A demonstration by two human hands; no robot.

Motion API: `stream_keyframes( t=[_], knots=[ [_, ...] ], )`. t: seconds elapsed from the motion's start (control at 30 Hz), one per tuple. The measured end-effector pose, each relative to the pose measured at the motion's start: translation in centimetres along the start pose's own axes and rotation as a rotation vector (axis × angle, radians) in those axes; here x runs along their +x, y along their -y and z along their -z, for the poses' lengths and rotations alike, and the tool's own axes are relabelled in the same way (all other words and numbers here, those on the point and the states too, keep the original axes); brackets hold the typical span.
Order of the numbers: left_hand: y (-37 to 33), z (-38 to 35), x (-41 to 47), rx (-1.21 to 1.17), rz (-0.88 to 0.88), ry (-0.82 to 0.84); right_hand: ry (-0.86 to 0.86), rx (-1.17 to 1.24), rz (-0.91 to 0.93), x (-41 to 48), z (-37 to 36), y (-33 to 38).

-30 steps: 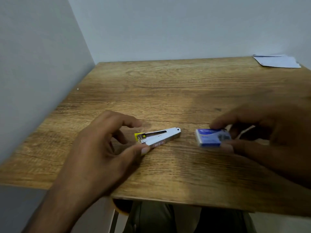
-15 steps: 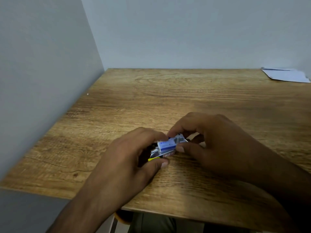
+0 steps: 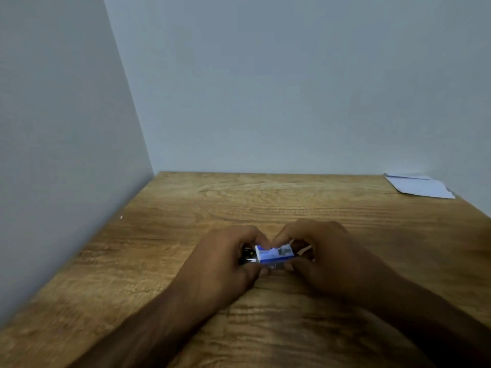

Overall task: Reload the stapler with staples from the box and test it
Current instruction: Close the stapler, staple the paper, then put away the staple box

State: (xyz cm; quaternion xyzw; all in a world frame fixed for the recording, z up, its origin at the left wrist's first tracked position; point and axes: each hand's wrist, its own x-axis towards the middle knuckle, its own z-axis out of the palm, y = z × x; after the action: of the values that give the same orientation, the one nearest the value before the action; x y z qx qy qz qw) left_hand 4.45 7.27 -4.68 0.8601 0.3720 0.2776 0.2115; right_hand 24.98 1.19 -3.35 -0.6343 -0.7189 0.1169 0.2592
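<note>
Stapler point(image 3: 248, 257) and staple box point(image 3: 275, 253) sit together between your hands, near the front middle of the wooden table point(image 3: 265, 203). The blue box lies over the stapler, so only a dark and silvery sliver of the stapler shows at the box's left end.

Your left hand point(image 3: 225, 261) is curled round that end, its forefinger reaching up to the box's top edge. Your right hand point(image 3: 329, 258) pinches the box's right end between thumb and forefinger. The picture is too blurred to tell whether the box is open yet.

You look to be opening the box to take out staples. To do that well:

- Keep both hands low over the table, so anything that slips lands close by and doesn't scatter.
- Hold the box by its narrow sides. Squeezing the broad faces will probably clamp the inner tray and make it stick.
- Push the tray out from one end with a thumb, only part of the way.
- Your left hand is doing two jobs, so tuck the stapler firmly into the palm with the lower fingers, or set it down just beside you.
- Lift out one whole strip and keep it straight, since strips are likely to snap if bent.

The sheets of paper point(image 3: 419, 185) for testing lie at the far right corner, well apart from your hands.
</note>
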Motion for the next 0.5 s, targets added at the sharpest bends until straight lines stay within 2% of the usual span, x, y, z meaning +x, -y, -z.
stream_keyframes(
  t=[0.27, 0.5],
  knots=[
    [2.5, -3.2, 12.5, -0.04, 0.032, 0.019, -0.12, 0.012, -0.106, 9.3, 0.5, -6.6],
    [3.6, -4.3, 19.7, 0.046, 0.061, 0.006, -0.174, -0.043, -0.15, 15.1, 1.0, -8.9]
  ],
)
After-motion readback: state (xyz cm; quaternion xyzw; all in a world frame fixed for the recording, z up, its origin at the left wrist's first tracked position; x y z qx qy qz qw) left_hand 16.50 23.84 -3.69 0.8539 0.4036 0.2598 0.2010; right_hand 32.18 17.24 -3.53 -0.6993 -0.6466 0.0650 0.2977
